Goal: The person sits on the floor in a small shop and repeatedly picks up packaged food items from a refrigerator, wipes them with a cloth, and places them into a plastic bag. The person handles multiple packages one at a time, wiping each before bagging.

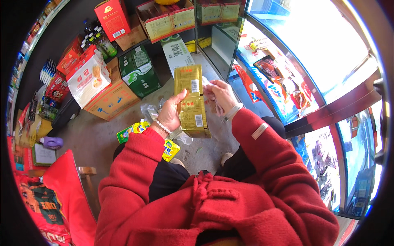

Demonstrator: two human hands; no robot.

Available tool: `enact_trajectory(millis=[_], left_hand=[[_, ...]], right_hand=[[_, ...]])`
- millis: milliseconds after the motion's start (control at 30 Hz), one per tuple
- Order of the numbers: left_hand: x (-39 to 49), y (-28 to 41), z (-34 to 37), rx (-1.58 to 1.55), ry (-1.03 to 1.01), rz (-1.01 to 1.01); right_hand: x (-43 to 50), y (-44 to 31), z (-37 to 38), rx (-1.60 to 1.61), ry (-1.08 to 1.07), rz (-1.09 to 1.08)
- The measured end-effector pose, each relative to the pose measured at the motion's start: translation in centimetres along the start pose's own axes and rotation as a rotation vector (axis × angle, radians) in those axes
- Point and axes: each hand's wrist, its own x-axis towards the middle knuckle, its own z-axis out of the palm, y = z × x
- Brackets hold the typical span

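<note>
My left hand (171,114) grips a strip of gold foil sachets (192,106), thumb on the front, near the middle of the view. Printing and barcodes show on the sachets. Just right of them, my right hand (222,96) has its fingers closed on a pinkish, crumpled cloth or string-like material (212,100); its exact kind is unclear. Below my left hand, yellow-and-green spouted pouches (170,150) and clear plastic wrapping (150,111) lie on the floor, partly hidden by my hand and sleeve.
Glass display cases (277,77) with packaged goods curve along the right. Ahead and left stand a green carton (140,72), a brown carton (112,98) bearing a noodle package (89,78), and bottles (104,44). A purple jug (52,143) and a wooden stool (87,171) are at the left.
</note>
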Motion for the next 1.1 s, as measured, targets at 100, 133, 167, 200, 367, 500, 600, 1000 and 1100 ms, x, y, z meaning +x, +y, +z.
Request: enact_trajectory(millis=[100,133,167,200,367,500,600,1000,1100], left_hand=[[0.1,-0.5,0.2,0.047,0.035,0.025],[-0.1,-0.8,0.6,0.056,0.056,0.042],[-0.1,-1.0,0.9,0.065,0.076,0.058],[-0.1,-1.1,1.1,0.072,0.090,0.040],[0.2,-0.9,0.6,0.020,0.011,-0.050],[0.6,-0.8,0.2,-0.027,0.040,0.036],[0.5,-0.2,0.1,-0.040,0.064,0.117],[0.3,-0.1,1.1,-0.027,0.073,0.168],[-0.2,-0.1,1.6,0.088,0.054,0.165]], right_hand=[[-1.1,0.1,1.3,0.142,-0.039,0.057],[-2.1,-0.8,1.9,0.060,-0.046,0.045],[-2.1,-0.5,1.9,0.041,-0.087,0.043],[-2.2,-0.2,1.9,0.025,-0.127,0.039],[-2.5,-0.2,1.7,-0.033,-0.252,-0.083],[-2.4,0.9,2.6,-0.269,-0.081,-0.529],[-1.8,1.0,1.0,-0.594,0.104,-0.738],[-6.6,1.2,2.7,-0.331,-0.196,-0.399],[-7.9,0.4,2.6,-0.221,-0.229,-0.402]])
